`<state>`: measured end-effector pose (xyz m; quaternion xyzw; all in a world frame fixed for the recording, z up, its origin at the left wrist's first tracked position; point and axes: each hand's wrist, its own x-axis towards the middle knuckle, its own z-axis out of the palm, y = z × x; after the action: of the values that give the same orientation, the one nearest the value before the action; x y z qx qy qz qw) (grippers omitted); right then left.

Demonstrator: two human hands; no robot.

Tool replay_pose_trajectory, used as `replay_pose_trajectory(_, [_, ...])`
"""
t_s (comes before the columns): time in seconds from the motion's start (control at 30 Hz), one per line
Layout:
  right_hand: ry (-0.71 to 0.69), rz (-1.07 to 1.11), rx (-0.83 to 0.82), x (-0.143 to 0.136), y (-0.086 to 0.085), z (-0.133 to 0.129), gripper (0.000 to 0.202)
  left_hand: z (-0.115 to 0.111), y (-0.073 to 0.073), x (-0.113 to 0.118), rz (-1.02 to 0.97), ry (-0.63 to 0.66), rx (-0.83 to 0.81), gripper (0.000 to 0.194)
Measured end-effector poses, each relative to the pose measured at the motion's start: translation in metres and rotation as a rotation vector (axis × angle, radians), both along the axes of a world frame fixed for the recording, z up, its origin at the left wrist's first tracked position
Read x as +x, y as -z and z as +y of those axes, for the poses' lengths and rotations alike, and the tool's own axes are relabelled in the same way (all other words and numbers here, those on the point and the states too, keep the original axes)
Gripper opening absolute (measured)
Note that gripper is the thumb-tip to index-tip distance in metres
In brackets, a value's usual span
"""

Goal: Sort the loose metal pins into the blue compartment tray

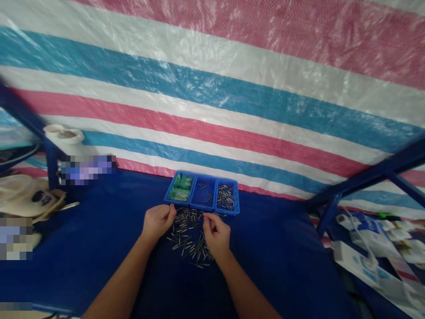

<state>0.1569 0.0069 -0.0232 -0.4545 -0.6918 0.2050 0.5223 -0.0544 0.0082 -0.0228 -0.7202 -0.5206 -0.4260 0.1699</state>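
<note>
A loose pile of thin, dark metal pieces, like small drill bits (187, 246), lies on the blue table surface (99, 248). My left hand (158, 221) is closed at the pile's left edge, thumb and fingers pressed together; what it holds, if anything, is hidden. On the right side of the pile, my right hand (218, 235) is closed in a pinch, and anything between its fingertips is too small to make out. Just beyond both hands sits a blue tray (215, 195) with three compartments. Green packets (181, 187) fill the left one, a few metal pieces lie in the middle, and many in the right.
A striped plastic sheet (212, 110) hangs behind the table. Blue frame bars (365, 170) rise on both sides. White rolls (66, 137) stand at the back left, near bags (29, 199). At right, boxes (368, 266) and packaging lie on another surface.
</note>
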Motion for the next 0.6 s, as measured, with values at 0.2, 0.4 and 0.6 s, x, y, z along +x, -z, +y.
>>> replay_pose_trajectory(0.2, [-0.010, -0.050, 0.037, 0.002, 0.000, 0.002, 0.022, -0.004, -0.001, 0.008, -0.034, 0.033, 0.006, 0.044])
replay_pose_trajectory(0.4, [-0.001, -0.167, 0.046, 0.014, 0.008, 0.010, 0.023, -0.009, -0.003, 0.023, -0.120, 0.148, -0.013, 0.044])
replay_pose_trajectory(0.6, [-0.143, -0.288, 0.171, 0.016, 0.011, 0.013, 0.025, -0.011, 0.000, 0.026, -0.056, 0.174, -0.009, 0.039])
